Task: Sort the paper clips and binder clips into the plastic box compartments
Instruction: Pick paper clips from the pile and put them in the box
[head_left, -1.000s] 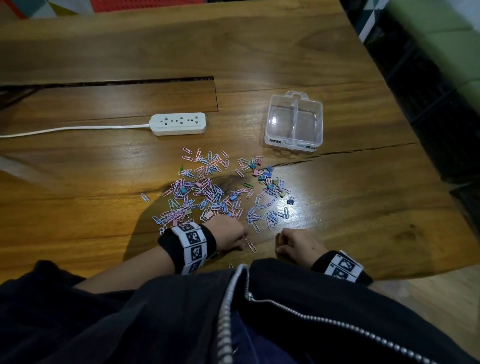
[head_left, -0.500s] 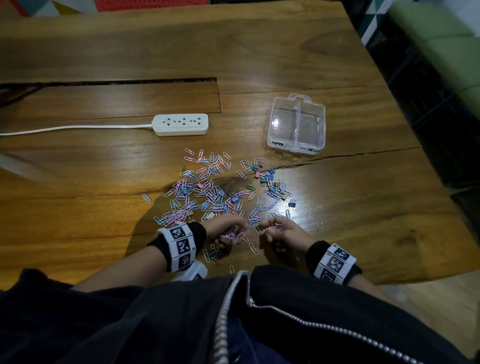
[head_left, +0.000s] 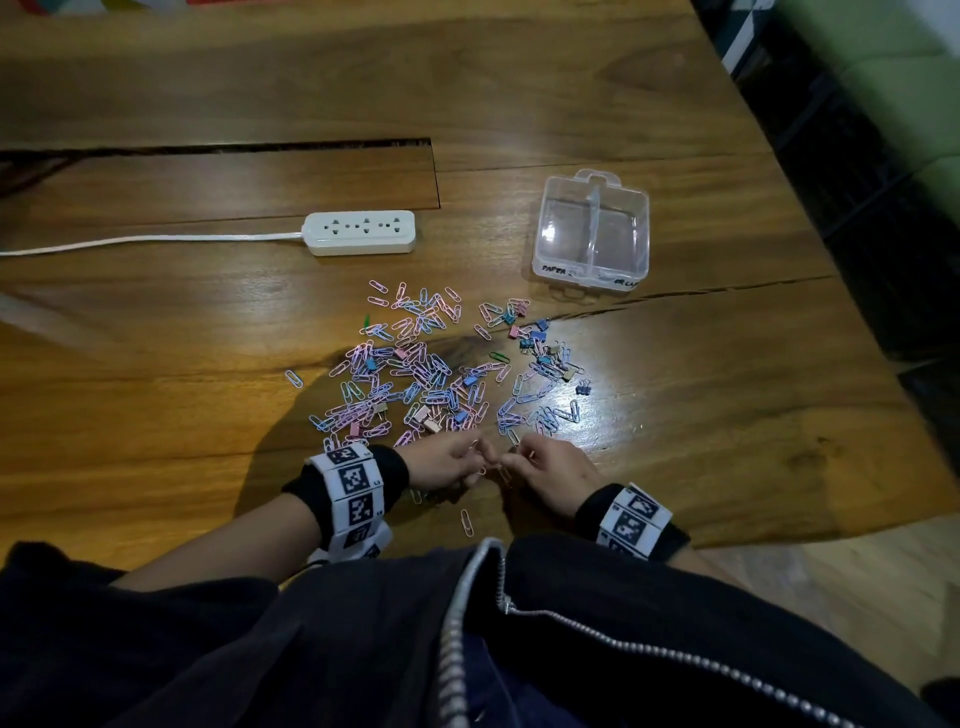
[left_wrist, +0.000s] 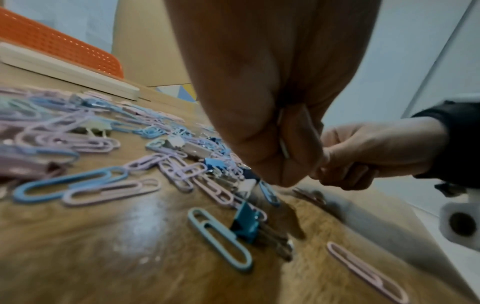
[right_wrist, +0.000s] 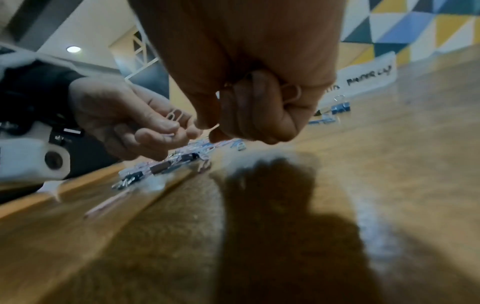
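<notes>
A heap of pastel paper clips (head_left: 415, 374) mixed with small binder clips (head_left: 540, 348) lies spread on the wooden table (head_left: 727, 415). The clear two-compartment plastic box (head_left: 592, 231) stands open and empty at the back right. My left hand (head_left: 457, 460) and right hand (head_left: 540, 465) meet at the near edge of the heap, fingers curled. The left hand (right_wrist: 145, 121) pinches paper clips (right_wrist: 174, 115). In the right wrist view a wire loop of a paper clip (right_wrist: 292, 93) sticks out of the right hand's curled fingers (right_wrist: 259, 107). A blue binder clip (left_wrist: 246, 223) lies under the left hand.
A white power strip (head_left: 360, 232) with its cord lies at the back left of the heap. A dark slot (head_left: 218, 147) runs across the tabletop. Single paper clips (head_left: 466, 521) lie near my jacket. The table's right edge drops off to a dark floor.
Both hands have moved forward from the table's near edge to the heap and come together. They have picked up paper clips there.
</notes>
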